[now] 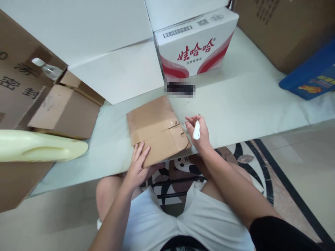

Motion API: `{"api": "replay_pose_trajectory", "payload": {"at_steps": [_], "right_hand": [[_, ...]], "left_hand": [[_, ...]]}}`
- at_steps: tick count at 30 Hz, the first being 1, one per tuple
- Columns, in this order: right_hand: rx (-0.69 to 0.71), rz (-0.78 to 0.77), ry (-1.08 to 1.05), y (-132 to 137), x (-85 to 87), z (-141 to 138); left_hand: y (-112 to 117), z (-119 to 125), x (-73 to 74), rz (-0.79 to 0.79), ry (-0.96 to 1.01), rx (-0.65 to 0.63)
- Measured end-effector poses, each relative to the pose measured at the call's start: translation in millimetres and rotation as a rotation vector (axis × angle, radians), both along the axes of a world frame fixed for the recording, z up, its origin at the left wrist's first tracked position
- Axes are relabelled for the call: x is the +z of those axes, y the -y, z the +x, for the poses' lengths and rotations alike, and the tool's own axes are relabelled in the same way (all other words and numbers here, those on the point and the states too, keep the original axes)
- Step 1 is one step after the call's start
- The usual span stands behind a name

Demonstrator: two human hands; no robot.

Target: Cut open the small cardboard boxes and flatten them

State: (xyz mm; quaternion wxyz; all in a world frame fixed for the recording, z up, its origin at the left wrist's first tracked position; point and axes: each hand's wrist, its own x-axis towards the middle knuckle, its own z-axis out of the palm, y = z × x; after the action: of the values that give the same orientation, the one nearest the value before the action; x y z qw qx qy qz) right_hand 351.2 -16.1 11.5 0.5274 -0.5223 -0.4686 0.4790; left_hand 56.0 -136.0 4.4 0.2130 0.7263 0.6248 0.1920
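Note:
A flattened piece of brown cardboard (153, 120) lies on the cloth-covered surface in front of me, its near edge reaching the front edge. Slits and a small notch show along its right side. My left hand (137, 162) rests on the cardboard's near left corner, fingers spread on top. Just beyond the cardboard's right edge, my right hand (202, 136) is closed around a slim white-handled tool (196, 130). The tool's far end is hidden by the fingers, so its exact kind does not show.
A white and red water carton (196, 52) stands behind, near a blurred-out dark patch (180, 88). White boxes (117, 73), a brown box (65, 111), a clear bottle (49, 69) and a pale yellow container (39, 145) are left. A blue container (311, 75) stands right.

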Motion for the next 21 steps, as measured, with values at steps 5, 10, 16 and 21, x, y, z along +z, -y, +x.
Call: {"api": "replay_pose_trajectory", "payload": {"at_steps": [5, 10, 16, 21], "right_hand": [[0.051, -0.165, -0.247, 3, 0.0, -13], [0.177, -0.245, -0.465, 11, 7.2, -23], [0.259, -0.248, -0.109, 16, 10.2, -25], [0.028, -0.170, -0.130, 16, 13.7, -14]], "left_hand": [[-8, 16, -4.9, 0.146, 0.179, 0.163], [-18, 50, -11.8, 0.159, 0.095, 0.192], [-20, 77, 9.4, 0.109, -0.012, -0.111], [-30, 48, 26.0, 0.249, 0.093, -0.117]]}}
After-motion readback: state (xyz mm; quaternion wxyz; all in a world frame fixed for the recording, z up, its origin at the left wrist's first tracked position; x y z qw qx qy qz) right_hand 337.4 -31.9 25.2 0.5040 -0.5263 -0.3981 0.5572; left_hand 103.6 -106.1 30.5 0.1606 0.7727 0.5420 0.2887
